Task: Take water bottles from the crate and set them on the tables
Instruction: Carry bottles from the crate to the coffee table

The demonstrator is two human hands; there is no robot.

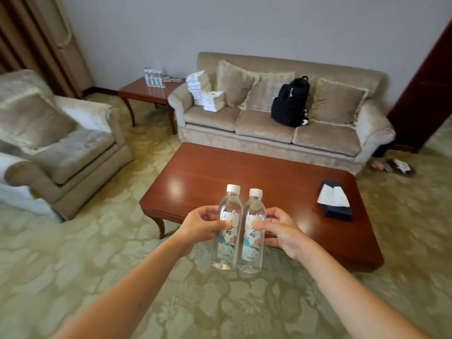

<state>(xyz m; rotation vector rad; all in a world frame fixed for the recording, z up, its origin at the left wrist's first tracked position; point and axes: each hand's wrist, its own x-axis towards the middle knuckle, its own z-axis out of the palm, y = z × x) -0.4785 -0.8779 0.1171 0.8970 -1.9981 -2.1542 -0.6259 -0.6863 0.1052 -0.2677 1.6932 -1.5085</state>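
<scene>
Delivery seems to be proceeding: the left hand [203, 225] is gripping the left bottle [227, 228] and the right hand [281, 231] is gripping the right bottle [253, 231], both upright, side by side, hovering at the coffee table [244, 172]'s near edge. Next they are probably needing a level lowering onto its top.

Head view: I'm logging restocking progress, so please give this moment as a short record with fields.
left grip: holds left bottle at its label
right grip: holds right bottle at its label
held bottles: upright, side by side, capped, in the air
coffee table: ahead of the hands, bears a tissue box, no bottles on it
side table: beside the sofa, bears a row of bottles
crate: not in view
</scene>
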